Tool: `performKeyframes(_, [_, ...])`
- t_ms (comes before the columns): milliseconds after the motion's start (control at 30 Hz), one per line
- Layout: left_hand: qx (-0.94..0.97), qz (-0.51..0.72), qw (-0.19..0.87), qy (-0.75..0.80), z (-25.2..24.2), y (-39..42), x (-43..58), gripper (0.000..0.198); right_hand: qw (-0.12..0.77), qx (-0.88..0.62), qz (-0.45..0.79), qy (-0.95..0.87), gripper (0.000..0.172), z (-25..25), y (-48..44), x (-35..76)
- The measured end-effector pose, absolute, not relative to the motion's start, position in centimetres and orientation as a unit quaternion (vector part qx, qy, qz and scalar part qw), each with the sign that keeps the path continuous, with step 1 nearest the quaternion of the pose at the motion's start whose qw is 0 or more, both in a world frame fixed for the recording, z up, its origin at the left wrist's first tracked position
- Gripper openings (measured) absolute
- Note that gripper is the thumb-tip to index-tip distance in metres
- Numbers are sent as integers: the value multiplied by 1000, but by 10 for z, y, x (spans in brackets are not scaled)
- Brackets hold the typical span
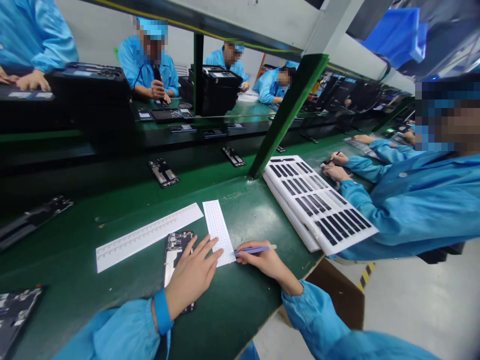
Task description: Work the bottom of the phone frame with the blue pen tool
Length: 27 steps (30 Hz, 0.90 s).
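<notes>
My left hand [196,270] lies flat with fingers outstretched, partly covering an opened phone [172,250] on the green bench. Its fingertips reach the lower part of a narrow white sheet [216,220] printed with rows of tiny marks. In my right hand [258,257] is a pair of purple tweezers [257,249], its tip at the sheet's lower right edge. Whether the tip grips anything is too small to see. A longer white strip [150,236] with rows of small marks lies beyond the phone. A blue band circles my left wrist.
White slotted trays [322,202] holding dark strips are stacked at right, beside a co-worker's sleeve [408,190]. A slanted green post [288,115] stands behind. Several opened phones lie along the dark green line, one [164,173] nearest. More co-workers sit across, beside black bins [215,92].
</notes>
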State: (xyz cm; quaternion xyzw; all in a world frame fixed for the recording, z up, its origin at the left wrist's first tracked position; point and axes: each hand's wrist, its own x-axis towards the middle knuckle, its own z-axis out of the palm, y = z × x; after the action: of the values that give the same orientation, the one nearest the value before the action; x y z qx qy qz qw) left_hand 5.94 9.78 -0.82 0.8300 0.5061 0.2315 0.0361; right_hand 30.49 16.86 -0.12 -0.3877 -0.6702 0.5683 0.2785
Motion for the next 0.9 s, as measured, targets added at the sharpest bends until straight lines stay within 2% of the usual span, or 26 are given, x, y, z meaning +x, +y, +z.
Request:
performKeyframes(400, [829, 231, 32, 509, -7, 97, 60, 35, 298, -389, 569, -661, 29, 1, 168, 300])
performKeyframes(600, [827, 246, 36, 505, -12, 99, 61, 34, 325, -401, 621, -590, 36, 0, 167, 299])
performKeyframes(833, [810, 280, 26, 515, 16, 75, 55, 31, 439, -443, 615, -482, 44, 12, 173, 275])
performKeyframes(900, [795, 283, 29, 536, 20, 60, 38, 30, 440, -433, 624, -479, 45, 18, 175, 251])
